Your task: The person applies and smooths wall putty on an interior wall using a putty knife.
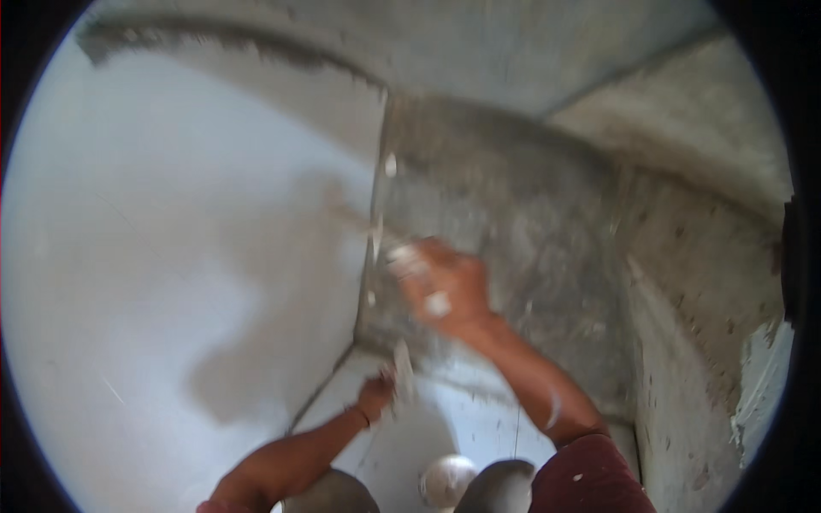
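Observation:
My right hand (449, 286) is blurred by motion, its fingers closed round a thin tool whose kind I cannot make out. A pale narrow strip (377, 239) shows just past its fingers, at the seam between the smooth white surface (128, 256) and the rough grey cement surface (539, 248). White smears mark the fingers and the back of this hand. Lower and to the left, my left hand (376, 395) is closed on a pale, flat, blade-like piece (403, 368) standing up from its grip. Part of that hand's fingers is hidden.
A round whitish container (448, 480) sits between my knees. White dabs (391, 164) dot the seam. At right, a rough concrete ledge (684, 359) rises beside a white-smeared patch (761, 385). A dark cement band (231, 38) edges the white surface at the top.

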The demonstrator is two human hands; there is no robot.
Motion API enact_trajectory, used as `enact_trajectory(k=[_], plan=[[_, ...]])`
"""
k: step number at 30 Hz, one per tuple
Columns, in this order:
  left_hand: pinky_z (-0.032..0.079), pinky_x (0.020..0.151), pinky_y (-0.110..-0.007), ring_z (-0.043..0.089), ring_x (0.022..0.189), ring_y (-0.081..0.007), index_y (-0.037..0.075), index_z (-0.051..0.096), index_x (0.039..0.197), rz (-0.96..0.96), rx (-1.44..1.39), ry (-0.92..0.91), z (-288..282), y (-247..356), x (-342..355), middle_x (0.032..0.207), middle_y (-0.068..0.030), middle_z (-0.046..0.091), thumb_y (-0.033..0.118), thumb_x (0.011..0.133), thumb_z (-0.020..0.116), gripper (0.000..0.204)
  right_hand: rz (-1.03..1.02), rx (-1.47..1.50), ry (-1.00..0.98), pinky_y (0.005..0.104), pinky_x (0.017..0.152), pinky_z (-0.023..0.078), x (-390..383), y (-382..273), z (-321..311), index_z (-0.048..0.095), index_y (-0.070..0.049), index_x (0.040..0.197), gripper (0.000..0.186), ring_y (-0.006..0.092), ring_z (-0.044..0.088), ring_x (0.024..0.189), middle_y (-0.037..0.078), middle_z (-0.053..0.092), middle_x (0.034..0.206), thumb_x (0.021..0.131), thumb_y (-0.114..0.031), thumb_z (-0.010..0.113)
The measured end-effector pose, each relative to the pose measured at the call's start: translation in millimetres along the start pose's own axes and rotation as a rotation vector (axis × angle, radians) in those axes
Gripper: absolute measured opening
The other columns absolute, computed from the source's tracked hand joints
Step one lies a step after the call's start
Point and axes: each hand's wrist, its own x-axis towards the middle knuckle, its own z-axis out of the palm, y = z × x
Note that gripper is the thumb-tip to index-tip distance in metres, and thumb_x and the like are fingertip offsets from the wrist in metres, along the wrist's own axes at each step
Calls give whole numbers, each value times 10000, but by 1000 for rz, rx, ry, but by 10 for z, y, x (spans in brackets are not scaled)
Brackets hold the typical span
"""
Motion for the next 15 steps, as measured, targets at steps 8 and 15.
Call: enact_trajectory(k=[8,15], plan=[[533,661,-543,657,789,-470,25,658,1222,-595,-192,363,-400,-399,-341,896,-277,692,208,976,605,311,2293,1072,26,266,451,378,-4124,1490,-840,655,-121,934,198,93,465,493,30,646,801,995,-307,627],[562,700,-364,683,815,-199,39,622,1294,-780,-550,290,-81,-320,-340,948,-101,708,233,1009,587,346,1999,143,-16,276,483,391,-5650,470,-1199,622,-111,982,180,90,497,559,23,636,786,1048,-264,553]])
